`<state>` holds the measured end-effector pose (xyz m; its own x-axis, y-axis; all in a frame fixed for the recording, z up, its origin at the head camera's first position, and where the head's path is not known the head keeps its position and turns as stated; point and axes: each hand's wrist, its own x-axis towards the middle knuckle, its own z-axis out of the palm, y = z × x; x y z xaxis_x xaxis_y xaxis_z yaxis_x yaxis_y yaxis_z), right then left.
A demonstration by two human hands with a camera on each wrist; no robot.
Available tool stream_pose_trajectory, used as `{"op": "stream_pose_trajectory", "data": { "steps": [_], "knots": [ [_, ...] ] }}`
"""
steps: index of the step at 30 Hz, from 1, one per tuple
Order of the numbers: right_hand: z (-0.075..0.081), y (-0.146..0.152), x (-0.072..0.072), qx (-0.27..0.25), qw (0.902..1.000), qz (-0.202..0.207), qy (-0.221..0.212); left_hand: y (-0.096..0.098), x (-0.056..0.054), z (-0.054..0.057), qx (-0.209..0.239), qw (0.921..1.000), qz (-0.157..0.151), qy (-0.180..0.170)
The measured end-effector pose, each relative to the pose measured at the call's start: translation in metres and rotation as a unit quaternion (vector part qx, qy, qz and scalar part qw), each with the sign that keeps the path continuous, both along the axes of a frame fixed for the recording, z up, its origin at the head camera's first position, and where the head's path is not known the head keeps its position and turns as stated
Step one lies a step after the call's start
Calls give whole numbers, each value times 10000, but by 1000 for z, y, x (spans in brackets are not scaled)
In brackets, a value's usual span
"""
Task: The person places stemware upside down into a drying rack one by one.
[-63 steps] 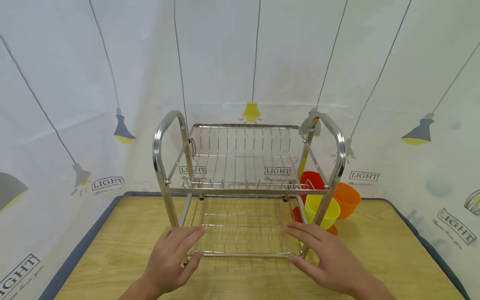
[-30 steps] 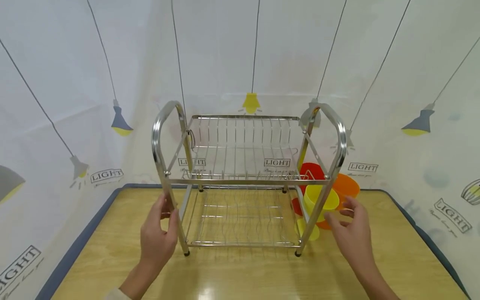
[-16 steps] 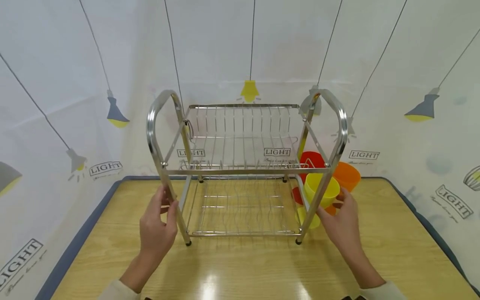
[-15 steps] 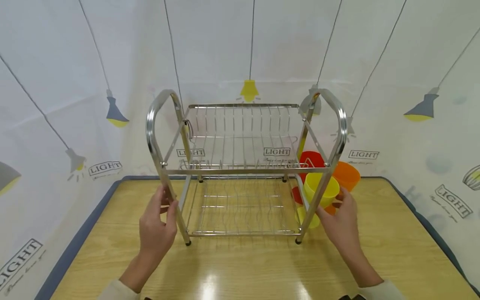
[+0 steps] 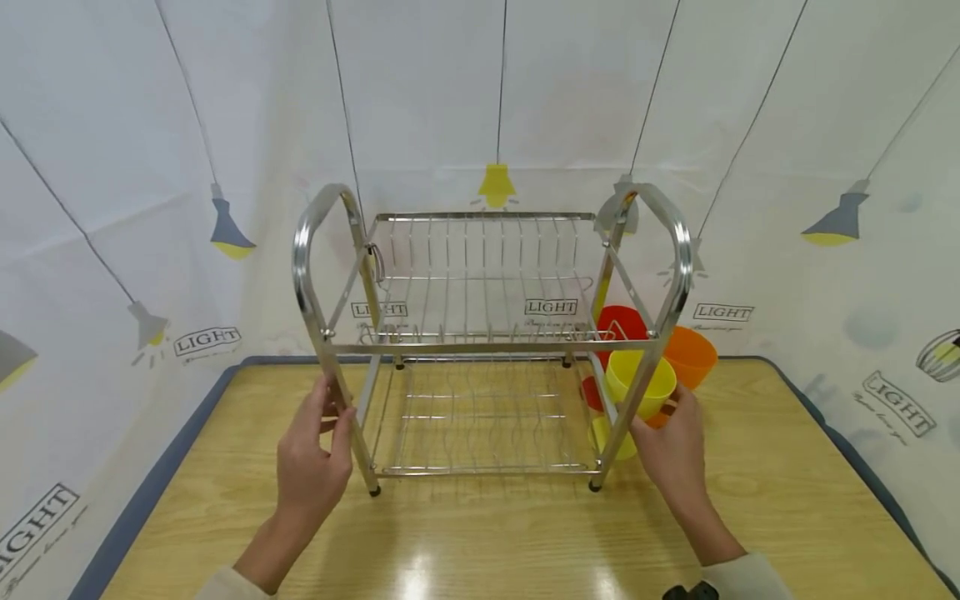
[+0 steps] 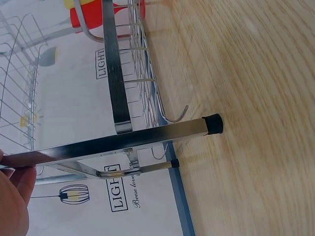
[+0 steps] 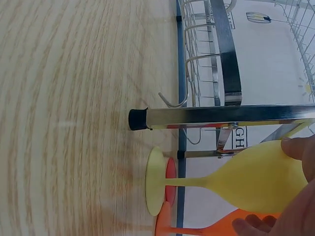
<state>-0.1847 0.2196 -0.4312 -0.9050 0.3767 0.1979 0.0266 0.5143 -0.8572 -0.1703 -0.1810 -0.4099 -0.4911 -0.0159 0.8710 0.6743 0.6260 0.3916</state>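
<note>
A two-tier chrome dish rack (image 5: 491, 346) stands on the wooden table. My left hand (image 5: 311, 454) pinches its left front post between thumb and fingers, low beneath the upper tier. In the left wrist view, the post (image 6: 167, 133) runs from the fingers down to a black foot. On the other side, my right hand (image 5: 673, 442) holds a yellow goblet (image 7: 251, 177) around its bowl, with the thumb on the near side. The goblet stands upright on its round base, just outside the rack's right front post.
Behind the yellow goblet are an orange goblet (image 5: 692, 354) and a red one (image 5: 622, 325), close together. A white printed curtain (image 5: 435, 108) surrounds the back and sides of the table (image 5: 495, 542), which has a blue-grey edge.
Both hands have moved apart from in front of the lower tier. The left has taken hold of the rack's left post; the right has gone out to the yellow goblet and gripped it.
</note>
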Motion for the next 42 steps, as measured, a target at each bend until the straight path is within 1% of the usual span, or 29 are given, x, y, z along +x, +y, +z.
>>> {"op": "stream_pose_trajectory", "data": {
  "steps": [3,8,12,15,19,22,27,31,34,38,42],
  "knots": [
    [2,-1,0,-154,9998,44,-106,-1,1,2,-21,10000,-3,-21],
    [7,0,3,-380,9990,31,-231,-2,1,1,-8,10000,-58,-64],
    [11,3,8,-599,9981,91,-89,-2,1,-2,-49,10000,-18,72],
    [13,6,14,-668,9976,158,75,-3,0,-4,-114,9997,12,208],
    [16,8,21,-640,9971,258,306,-3,-1,-6,-145,9996,23,250],
    [20,9,25,-639,9970,237,372,-3,-1,-5,-166,9996,49,237],
    [27,10,31,-716,9965,125,424,-3,0,-3,-167,9997,11,160],
    [34,9,36,-702,9965,-46,442,-4,0,-2,-159,9998,-7,103],
    [39,7,41,-661,9962,-185,528,-4,0,-2,-195,9997,-1,139],
    [44,4,50,-538,9945,-334,834,-4,0,-1,-228,9995,8,235],
    [45,2,56,-423,9912,-373,1198,-6,3,-1,-211,9996,29,159]
  ]
}}
